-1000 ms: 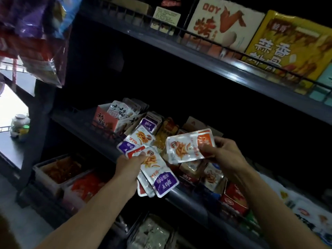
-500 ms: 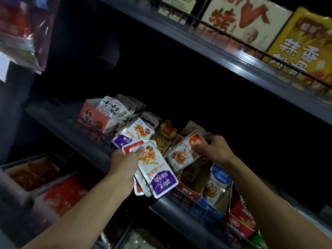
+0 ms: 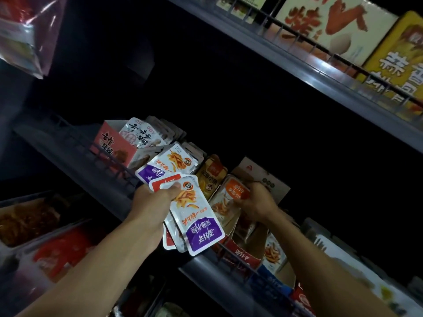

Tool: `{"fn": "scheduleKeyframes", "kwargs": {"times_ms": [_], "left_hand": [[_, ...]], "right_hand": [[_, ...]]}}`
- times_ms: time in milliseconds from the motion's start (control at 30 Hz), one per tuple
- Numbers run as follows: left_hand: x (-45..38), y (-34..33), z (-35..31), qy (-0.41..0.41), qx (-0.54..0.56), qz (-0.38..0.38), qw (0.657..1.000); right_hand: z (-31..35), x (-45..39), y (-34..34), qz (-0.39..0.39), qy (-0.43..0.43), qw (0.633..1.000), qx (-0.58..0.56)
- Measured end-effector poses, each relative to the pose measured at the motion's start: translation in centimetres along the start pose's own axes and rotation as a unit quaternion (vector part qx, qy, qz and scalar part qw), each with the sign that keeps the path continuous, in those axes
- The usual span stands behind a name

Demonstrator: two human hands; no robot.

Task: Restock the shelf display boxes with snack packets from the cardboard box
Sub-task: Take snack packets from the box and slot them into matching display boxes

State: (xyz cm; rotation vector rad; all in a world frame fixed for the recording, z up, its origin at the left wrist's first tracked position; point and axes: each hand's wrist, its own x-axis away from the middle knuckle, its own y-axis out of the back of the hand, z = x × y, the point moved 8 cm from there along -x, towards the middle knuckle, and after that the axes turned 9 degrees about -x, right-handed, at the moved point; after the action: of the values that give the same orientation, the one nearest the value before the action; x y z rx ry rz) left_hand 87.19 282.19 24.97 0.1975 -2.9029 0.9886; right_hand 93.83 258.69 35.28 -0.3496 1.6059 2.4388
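My left hand (image 3: 152, 205) grips a fan of several snack packets (image 3: 199, 223), purple and red ended, in front of the middle shelf (image 3: 109, 186). My right hand (image 3: 257, 203) pinches one orange-ended packet (image 3: 235, 193) and holds it down in a red display box (image 3: 240, 253) on that shelf. The box's upright back flap (image 3: 261, 177) stands behind the hand. The cardboard supply box is not in view.
A pink display box (image 3: 112, 145) with white packets sits left on the shelf, a purple packet box (image 3: 169, 163) and yellow packets (image 3: 210, 177) beside it. A blue box (image 3: 272, 277) stands right. Large snack boxes (image 3: 332, 21) fill the upper shelf. Bins (image 3: 29, 216) lie below left.
My right hand has carried the orange-ended packet down and forward from mid-air into the red display box. The left hand's bundle stayed roughly in place. The view has shifted closer.
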Motion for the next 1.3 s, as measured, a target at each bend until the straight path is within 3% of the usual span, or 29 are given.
{"fn": "scheduleKeyframes", "kwargs": {"times_ms": [333,500,633,667,733,800,867,1100,1300], "left_hand": [[-0.4,-0.2,1.0,0.007,0.009,0.015,1.0],[-0.4,0.0,0.9,0.006,0.01,0.011,1.0],[0.1,0.1,0.8,0.003,0.01,0.002,1.0],[0.4,0.1,0.7,0.002,0.011,0.001,1.0],[1.1,0.2,0.3,-0.001,0.02,-0.01,1.0],[1.8,0.4,-0.2,-0.005,0.033,-0.029,0.999],[2.5,0.7,-0.9,-0.013,0.048,-0.039,0.998],[4.4,1.4,-3.0,-0.019,0.011,0.029,0.999],[5.4,2.5,-3.3,-0.046,-0.202,0.088,0.974]], "right_hand": [[-1.0,-0.1,0.5,-0.06,-0.023,0.998,0.018],[-0.5,0.7,1.0,-0.084,-0.005,0.996,0.006],[1.4,2.1,3.0,-0.151,0.034,0.988,-0.024],[2.7,3.1,3.2,-0.149,0.05,0.985,-0.078],[5.5,5.3,2.1,-0.057,0.063,0.975,-0.207],[8.2,8.3,-0.4,0.086,0.039,0.965,-0.243],[9.7,10.8,-2.5,0.166,0.025,0.952,-0.255],[9.9,13.0,-2.4,0.169,-0.046,0.898,-0.403],[8.8,14.4,-0.1,0.099,-0.031,0.904,-0.415]]}}
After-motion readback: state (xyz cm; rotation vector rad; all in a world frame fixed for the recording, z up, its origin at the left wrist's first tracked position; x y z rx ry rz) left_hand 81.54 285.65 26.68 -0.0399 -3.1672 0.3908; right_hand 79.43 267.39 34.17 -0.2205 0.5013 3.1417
